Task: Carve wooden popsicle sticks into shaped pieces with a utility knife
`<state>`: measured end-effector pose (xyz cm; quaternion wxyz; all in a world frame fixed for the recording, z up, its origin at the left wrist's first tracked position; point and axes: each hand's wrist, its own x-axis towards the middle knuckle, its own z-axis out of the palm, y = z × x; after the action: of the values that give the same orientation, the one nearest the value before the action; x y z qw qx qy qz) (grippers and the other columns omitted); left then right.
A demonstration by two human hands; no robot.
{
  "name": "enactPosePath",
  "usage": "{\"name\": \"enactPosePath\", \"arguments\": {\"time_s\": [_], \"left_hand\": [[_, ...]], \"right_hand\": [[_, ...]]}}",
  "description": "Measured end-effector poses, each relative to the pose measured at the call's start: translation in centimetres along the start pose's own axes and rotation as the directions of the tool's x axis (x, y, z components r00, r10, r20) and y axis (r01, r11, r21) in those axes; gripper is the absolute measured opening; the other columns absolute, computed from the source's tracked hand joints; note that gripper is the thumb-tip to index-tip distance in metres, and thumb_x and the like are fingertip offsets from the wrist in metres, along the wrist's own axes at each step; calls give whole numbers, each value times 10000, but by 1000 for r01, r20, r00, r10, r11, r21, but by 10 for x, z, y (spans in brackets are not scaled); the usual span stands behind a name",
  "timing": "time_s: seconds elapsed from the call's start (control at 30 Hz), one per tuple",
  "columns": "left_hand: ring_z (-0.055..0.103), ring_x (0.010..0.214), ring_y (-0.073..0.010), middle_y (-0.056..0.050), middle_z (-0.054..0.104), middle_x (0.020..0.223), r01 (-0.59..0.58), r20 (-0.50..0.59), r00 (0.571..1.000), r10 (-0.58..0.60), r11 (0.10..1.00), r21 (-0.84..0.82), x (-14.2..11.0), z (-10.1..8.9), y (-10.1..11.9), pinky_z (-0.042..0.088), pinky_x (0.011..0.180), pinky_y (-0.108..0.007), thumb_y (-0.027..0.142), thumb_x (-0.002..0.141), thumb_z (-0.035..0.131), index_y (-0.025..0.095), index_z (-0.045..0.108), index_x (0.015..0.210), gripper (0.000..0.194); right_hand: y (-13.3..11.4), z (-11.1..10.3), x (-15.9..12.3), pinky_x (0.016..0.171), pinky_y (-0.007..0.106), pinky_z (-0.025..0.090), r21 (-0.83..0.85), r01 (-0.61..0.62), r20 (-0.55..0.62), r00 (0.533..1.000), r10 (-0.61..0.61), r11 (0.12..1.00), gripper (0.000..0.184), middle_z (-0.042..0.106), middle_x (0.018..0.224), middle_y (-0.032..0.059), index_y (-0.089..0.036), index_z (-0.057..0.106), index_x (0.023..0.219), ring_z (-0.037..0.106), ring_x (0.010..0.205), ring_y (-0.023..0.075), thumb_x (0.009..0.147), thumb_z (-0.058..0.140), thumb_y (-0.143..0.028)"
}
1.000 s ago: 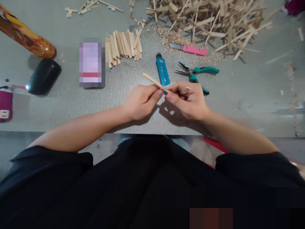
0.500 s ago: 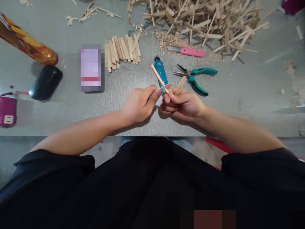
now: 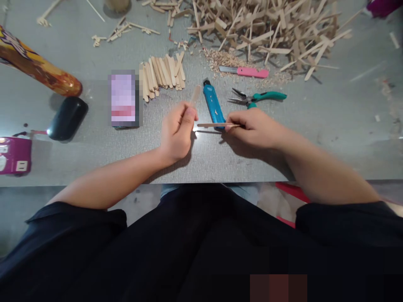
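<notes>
My left hand [image 3: 179, 130] is closed, pinching a wooden craft stick [image 3: 195, 94] whose free end points up and away. My right hand [image 3: 252, 128] grips another wooden craft stick [image 3: 212, 124], which points left, level with the table and seen nearly edge-on. The two sticks are apart. Just beyond them lies a blue tube [image 3: 214, 102] with a black cap, its lower end by my right fingertips. Green-handled pliers [image 3: 252, 97] lie behind my right hand, one handle partly hidden by it.
A row of craft sticks [image 3: 162, 73] lies beside a blurred box or phone [image 3: 123, 98]. Farther back are a pink knife [image 3: 252, 72], wood shavings [image 3: 220, 58] and a large stick pile [image 3: 267, 29]. At left are an orange-brown bottle [image 3: 40, 67], a black case [image 3: 67, 118] and a purple box [image 3: 15, 155].
My hands have moved apart. My left hand has drawn left with one stick; my right hand has turned over, its stick now level. The crossed sticks have separated.
</notes>
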<state>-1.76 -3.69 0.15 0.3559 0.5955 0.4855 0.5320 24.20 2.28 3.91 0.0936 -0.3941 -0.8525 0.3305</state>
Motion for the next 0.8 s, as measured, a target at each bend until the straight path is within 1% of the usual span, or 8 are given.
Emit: {"name": "enactPosePath", "arguments": {"time_s": [0.17,0.3,0.43,0.5,0.57,0.67,0.7,0.8], "left_hand": [[396,525,-151,57,454,649,31,-41,998,-36,992,-123,4,4,-12,341,536,-355,754,1085,569,312,507,1009,453],[392,502,-112,73,466,634,10,-22,1000,-16,974,-228,2,10,-15,327,503,-312,718,1064,659,287,478,937,485],[487,506,-77,56,597,684,23,54,999,-9,963,-269,-5,11,-8,396,483,-246,641,1075,730,253,562,916,451],[559,514,-71,46,636,683,53,93,995,-25,951,-305,-6,9,-6,454,493,-214,593,1087,745,235,623,921,412],[651,563,-80,22,698,703,104,165,985,-51,939,-327,-6,7,-6,551,552,-205,552,1070,790,213,679,919,387],[739,629,-106,-9,759,725,197,225,967,-121,914,-355,-2,6,-5,642,619,-220,535,1015,868,187,735,901,389],[750,633,-110,-11,765,721,227,222,963,-152,902,-368,-1,6,-4,652,619,-222,541,999,885,183,744,895,398],[750,608,-108,-7,777,714,289,183,955,-232,866,-408,2,5,-1,657,594,-215,554,954,927,176,753,887,421]], "right_hand": [[-11,9,-5,643,386,268,-258,46,102,995,-20,965,246,691,734,49,-271,669,875,562,645,253,996,695,-483],[-20,14,-10,646,374,263,-376,45,42,999,-31,926,270,813,962,104,-235,739,998,677,769,276,970,729,-504],[-20,5,-12,668,395,320,-446,59,-43,995,-87,893,401,827,989,116,-224,779,1019,734,868,325,1011,706,-618],[-10,-6,-11,752,450,441,-436,19,-159,982,-98,900,401,837,1090,152,-211,788,1086,759,995,376,1072,625,-577],[8,-20,-9,910,538,525,-414,-123,-325,946,-20,902,395,815,1270,204,-216,779,1219,734,1174,436,1069,652,-559],[41,-36,-7,1019,699,534,-433,-231,-318,944,93,871,690,723,1426,297,-198,739,1334,651,1296,568,852,920,-658],[50,-38,-7,1029,728,531,-431,-219,-297,951,92,875,712,719,1413,289,-215,731,1335,642,1291,575,816,959,-646],[60,-33,-4,1067,721,529,-380,-143,-352,936,0,914,595,720,1337,231,-270,718,1306,635,1294,527,876,921,-628]]}}
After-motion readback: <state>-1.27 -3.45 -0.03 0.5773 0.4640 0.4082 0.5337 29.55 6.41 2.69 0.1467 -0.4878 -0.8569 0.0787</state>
